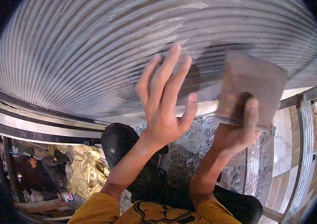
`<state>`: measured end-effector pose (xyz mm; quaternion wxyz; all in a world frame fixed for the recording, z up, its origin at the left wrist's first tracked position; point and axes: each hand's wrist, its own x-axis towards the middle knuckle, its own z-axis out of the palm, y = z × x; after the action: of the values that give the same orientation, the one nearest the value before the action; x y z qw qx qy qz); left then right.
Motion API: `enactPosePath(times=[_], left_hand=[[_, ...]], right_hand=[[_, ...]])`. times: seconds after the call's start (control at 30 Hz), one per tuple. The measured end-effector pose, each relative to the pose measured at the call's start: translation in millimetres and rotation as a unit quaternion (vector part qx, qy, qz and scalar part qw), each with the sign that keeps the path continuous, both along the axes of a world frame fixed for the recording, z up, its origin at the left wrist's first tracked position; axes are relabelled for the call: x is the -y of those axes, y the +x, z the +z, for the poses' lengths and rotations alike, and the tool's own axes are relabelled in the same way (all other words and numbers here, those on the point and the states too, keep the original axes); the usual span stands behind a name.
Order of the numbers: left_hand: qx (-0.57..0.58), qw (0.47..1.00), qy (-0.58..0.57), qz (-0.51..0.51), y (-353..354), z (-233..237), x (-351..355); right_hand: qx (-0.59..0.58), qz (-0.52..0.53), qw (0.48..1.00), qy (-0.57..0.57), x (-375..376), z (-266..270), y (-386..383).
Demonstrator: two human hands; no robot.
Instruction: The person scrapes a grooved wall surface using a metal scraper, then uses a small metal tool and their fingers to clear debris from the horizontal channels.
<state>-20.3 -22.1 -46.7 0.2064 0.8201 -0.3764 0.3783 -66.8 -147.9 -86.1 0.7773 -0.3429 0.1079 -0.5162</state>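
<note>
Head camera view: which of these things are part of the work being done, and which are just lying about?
In use: left hand spread flat on the ribbed surface; right hand gripping a flat metal blade held up to it.
Lying about: yellow sheeting and a small can, both down below on the left.

Ribbed grey wall, marble floor tiles
</note>
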Motion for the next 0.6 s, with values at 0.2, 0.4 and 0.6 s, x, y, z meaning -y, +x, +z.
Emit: enactPosePath(times=[0.2,0.4,0.6], left_hand=[[0.014,0.993,-0.057,-0.103,10.3,2.8,3.2],[0.009,0.997,-0.014,-0.072,14.4,1.5,1.1],[0.031,0.997,0.062,-0.019,13.9,1.8,-2.1]], right_hand=[[-0.006,0.026,1.0,0.001,-20.1,18.0,14.0],[0.014,0.046,0.999,-0.003,-24.6,7.3,30.3],[0.048,0.11,0.984,0.128,-30.3,-3.7,43.0]])
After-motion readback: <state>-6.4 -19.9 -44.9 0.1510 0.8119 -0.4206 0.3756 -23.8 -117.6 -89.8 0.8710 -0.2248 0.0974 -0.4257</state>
